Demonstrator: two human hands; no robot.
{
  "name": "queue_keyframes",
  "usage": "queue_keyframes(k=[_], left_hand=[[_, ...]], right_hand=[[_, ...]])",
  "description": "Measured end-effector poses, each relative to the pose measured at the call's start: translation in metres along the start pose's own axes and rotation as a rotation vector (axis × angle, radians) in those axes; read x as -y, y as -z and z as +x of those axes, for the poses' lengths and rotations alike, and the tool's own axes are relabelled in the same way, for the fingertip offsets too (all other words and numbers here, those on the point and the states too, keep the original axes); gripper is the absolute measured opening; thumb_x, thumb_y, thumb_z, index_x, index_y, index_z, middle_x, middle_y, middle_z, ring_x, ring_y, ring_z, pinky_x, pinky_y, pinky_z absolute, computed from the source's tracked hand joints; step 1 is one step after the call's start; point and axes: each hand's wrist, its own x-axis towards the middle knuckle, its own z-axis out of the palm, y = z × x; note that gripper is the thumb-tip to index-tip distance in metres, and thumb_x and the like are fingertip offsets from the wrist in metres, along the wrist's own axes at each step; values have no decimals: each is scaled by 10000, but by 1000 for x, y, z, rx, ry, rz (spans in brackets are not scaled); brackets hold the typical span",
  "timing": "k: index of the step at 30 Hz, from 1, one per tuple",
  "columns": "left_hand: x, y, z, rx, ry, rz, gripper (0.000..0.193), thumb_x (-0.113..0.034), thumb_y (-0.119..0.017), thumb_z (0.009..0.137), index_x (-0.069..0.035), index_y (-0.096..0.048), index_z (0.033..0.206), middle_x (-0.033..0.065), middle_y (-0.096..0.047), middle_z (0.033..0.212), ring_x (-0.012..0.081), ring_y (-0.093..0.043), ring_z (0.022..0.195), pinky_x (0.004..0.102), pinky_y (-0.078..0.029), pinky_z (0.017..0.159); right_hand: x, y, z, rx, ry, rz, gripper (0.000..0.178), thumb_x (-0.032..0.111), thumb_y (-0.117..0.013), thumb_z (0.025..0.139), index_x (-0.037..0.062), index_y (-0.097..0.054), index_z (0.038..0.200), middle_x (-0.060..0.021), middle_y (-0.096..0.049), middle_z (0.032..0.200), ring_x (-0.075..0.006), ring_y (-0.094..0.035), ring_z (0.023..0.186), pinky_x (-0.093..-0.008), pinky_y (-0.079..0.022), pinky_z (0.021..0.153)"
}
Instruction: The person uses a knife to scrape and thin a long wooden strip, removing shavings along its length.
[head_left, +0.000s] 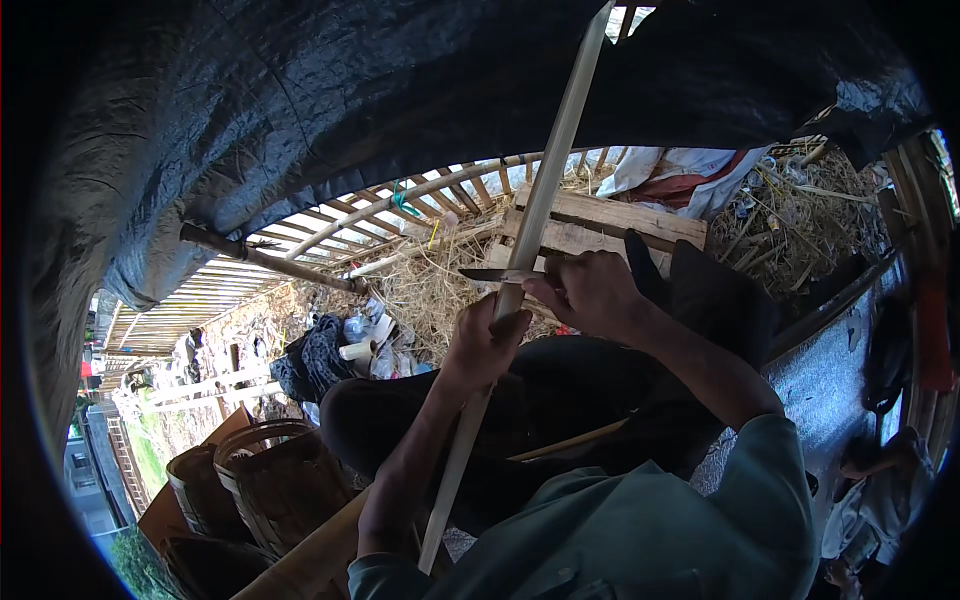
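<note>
A long, pale bamboo strip (546, 187) runs slantwise from the top of the view down past my left forearm. My left hand (484, 345) is wrapped around it at about its middle. Just above that, my right hand (592, 292) grips a small knife whose dark blade (487, 274) lies across the strip, its tip pointing left. The knife's handle is hidden inside my right fingers. My dark-trousered legs are bent beneath the strip.
Wooden planks (610, 222) lie ahead on straw-littered ground (430, 290). Woven bamboo baskets (285, 480) stand at the lower left beside a thick bamboo pole (312, 555). A bamboo slat fence (370, 215) and dark plastic sheeting (400, 90) close off the far side.
</note>
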Motion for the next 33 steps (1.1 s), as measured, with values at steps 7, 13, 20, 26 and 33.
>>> queue_keyframes(k=[7, 13, 20, 26, 33], left_hand=[[66, -9, 3, -47, -309, 290, 336, -96, -672, 762, -23, -410, 960, 176, -575, 727, 394, -555, 628, 474, -416, 541], [32, -10, 2, -217, -532, 329, 308, -58, -637, 766, -15, -431, 990, 189, -578, 751, 420, -550, 660, 494, -416, 591], [-8, -12, -14, -135, -193, 292, 151, -139, -584, 842, 1, -531, 821, 162, -585, 663, 310, -597, 604, 390, -439, 534], [-12, 5, 0, -86, -101, 80, 199, -165, -598, 840, 6, -533, 761, 70, -523, 555, 136, -515, 515, 308, -395, 472], [-10, 12, -4, -68, -30, 37, 206, -142, -644, 816, -2, -499, 771, 118, -555, 562, 209, -584, 489, 331, -432, 460]], right_hand=[[9, -12, -9, 130, 16, 82, 486, 482, -489, 873, 53, -595, 671, -112, -595, 538, -273, -625, 506, -374, -501, 489], [5, -16, -4, 193, 19, -39, 506, 508, -477, 867, 55, -599, 679, -120, -583, 516, -268, -624, 490, -379, -493, 459], [-58, 11, 51, -103, -327, -223, 484, 394, -407, 937, 40, -568, 647, -124, -552, 494, -280, -594, 466, -380, -467, 402], [-87, 2, 55, -274, -340, -186, 563, 383, -327, 965, 22, -545, 592, -150, -522, 467, -317, -574, 476, -411, -442, 406], [-34, 12, 40, -116, -274, -41, 519, 436, -417, 924, 35, -605, 654, -121, -568, 512, -302, -603, 493, -387, -488, 466]])
